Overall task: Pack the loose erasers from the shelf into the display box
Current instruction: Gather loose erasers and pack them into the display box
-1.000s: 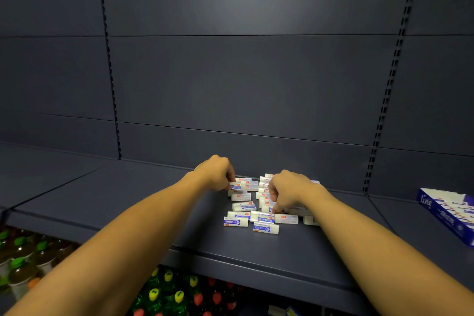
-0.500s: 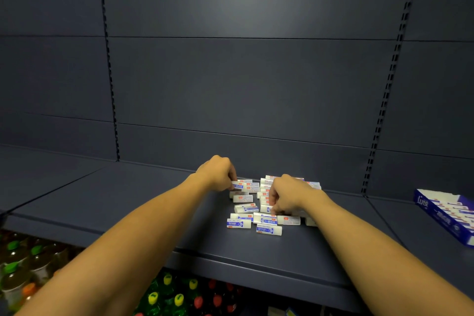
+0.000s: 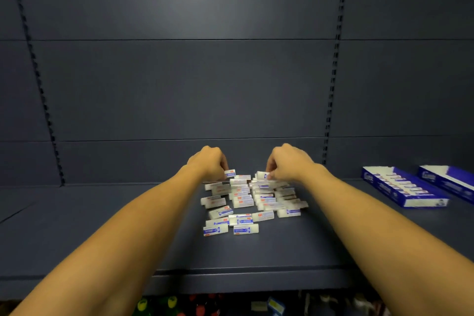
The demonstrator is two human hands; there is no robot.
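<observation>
Several loose white erasers with blue and red sleeves [image 3: 246, 202] lie in a heap on the dark shelf [image 3: 128, 226]. My left hand [image 3: 209, 163] hovers over the heap's far left side and pinches one eraser [image 3: 230, 173] in curled fingers. Over the far right side, my right hand [image 3: 288, 163] pinches another eraser [image 3: 262, 175]. The blue and white display box [image 3: 402, 187] lies on the shelf to the right, with a row of erasers inside.
A second blue box [image 3: 446, 182] sits behind the display box at the right edge. The shelf's front lip [image 3: 230, 282] runs across below the heap. Bottles with coloured caps [image 3: 179, 303] stand on the lower shelf. Slotted uprights [image 3: 333, 72] run up the back wall.
Both hands have risen a little from the heap, each with an eraser pinched. The view has swung so the display box and a second box show more fully on the right.
</observation>
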